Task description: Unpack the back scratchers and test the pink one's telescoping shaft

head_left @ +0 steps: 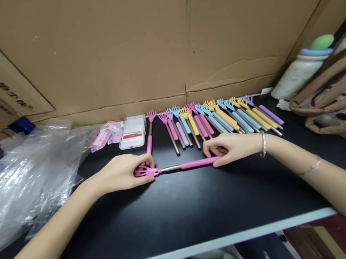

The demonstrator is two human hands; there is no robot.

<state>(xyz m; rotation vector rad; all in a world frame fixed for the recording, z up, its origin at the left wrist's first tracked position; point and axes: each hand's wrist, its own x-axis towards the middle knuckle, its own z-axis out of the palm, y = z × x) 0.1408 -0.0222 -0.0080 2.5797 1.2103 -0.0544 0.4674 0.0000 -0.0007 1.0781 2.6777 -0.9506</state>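
A pink telescopic back scratcher (179, 167) lies crosswise on the black table (179, 208), its metal rod partly drawn out. My left hand (123, 172) is closed on its claw end. My right hand (234, 147) pinches the pink handle end. Behind my hands lies a row of several more back scratchers (218, 119) with pink, purple, blue and yellow handles, claws pointing away from me. One further pink scratcher (149, 137) lies apart, left of the row.
A white phone (132, 139) and small pink cards (105, 136) lie at the back left. Crumpled clear plastic bags (25, 180) fill the left side. A bottle (302, 70) and a tote bag (343, 96) stand at right. Cardboard (144, 37) walls the back.
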